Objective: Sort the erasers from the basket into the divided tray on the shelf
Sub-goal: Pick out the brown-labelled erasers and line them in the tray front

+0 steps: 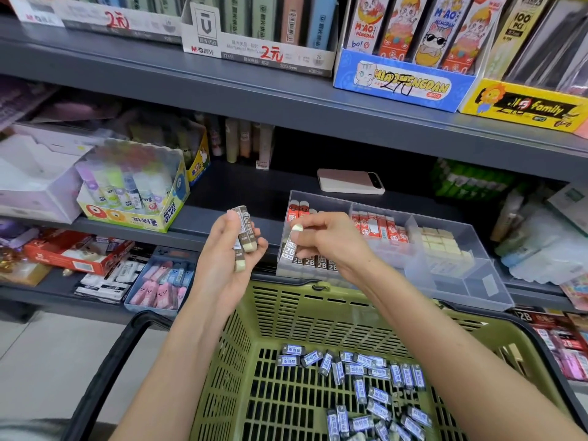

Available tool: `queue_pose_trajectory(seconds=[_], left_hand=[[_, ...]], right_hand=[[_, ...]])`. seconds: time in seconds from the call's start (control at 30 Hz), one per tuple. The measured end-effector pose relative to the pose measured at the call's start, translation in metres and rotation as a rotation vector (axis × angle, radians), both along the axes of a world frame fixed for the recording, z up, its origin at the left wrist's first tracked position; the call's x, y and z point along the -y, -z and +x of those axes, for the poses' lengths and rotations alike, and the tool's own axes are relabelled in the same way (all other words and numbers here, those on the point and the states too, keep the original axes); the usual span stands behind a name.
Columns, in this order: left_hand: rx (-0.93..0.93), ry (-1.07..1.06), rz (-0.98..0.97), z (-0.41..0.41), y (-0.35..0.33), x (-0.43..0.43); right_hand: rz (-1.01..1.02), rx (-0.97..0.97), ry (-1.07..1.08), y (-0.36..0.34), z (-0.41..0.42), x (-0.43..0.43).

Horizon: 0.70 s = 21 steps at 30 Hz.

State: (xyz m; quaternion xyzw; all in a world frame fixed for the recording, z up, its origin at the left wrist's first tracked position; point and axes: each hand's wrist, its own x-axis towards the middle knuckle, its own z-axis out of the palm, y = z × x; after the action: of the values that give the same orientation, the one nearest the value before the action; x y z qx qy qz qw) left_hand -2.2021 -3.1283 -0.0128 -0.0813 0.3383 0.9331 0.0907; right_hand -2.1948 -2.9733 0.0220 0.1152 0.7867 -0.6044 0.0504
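Left hand (222, 262): raised palm-up above the basket's far rim, fingers curled round a small bunch of brown-sleeved erasers (245, 230); cream ends poke out below the sleeves
Right hand (327, 240): thumb and fingertips pinch a single 2B eraser (290, 247), held upright at the tray's front-left corner; cannot tell whether it touches the row beneath
Divided tray (458, 281): clear plastic, on the middle shelf just behind the basket
Front-left compartment: row of 2B erasers (315, 263) standing side by side, labels facing out
Back-left compartment: red-sleeved erasers (299, 211), partly hidden by the right hand
Middle compartment: red-and-white erasers (380, 226) in a line
Right compartment: bare cream erasers (440, 245) packed in rows
Basket (286, 329): green, slatted, black handle folded down at the left, directly below both forearms
Basket contents: loose blue-labelled erasers (366, 374) scattered over the floor, mostly centre and right
Phone (350, 181): lies flat on the shelf behind the tray
Glue-stick box (133, 192): to the left on the same shelf, well apart from the tray
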Motion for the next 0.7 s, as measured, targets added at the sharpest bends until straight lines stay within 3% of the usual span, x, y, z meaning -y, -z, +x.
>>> queue_pose_trajectory(seconds=[0.13,0.43,0.57,0.63,0.7], left_hand=[[-0.030,0.051,-0.107,0.001,-0.001,0.000],[-0.111,0.106,-0.170,0.002,0.002,0.001],[-0.166,0.115,-0.248,0.004,0.002,0.001],[-0.200,0.121,-0.286,0.006,0.003,-0.001],[-0.202,0.127,-0.312,0.007,0.003,-0.002]], right_hand=[[0.115,-0.022,-0.029,0.005,0.001,0.003],[0.894,-0.165,-0.082,-0.001,0.007,0.010],[0.670,-0.518,-0.173,-0.016,0.019,0.017],[0.772,-0.646,-0.348,-0.022,0.021,0.022],[0.907,-0.702,-0.375,-0.026,0.020,0.026]])
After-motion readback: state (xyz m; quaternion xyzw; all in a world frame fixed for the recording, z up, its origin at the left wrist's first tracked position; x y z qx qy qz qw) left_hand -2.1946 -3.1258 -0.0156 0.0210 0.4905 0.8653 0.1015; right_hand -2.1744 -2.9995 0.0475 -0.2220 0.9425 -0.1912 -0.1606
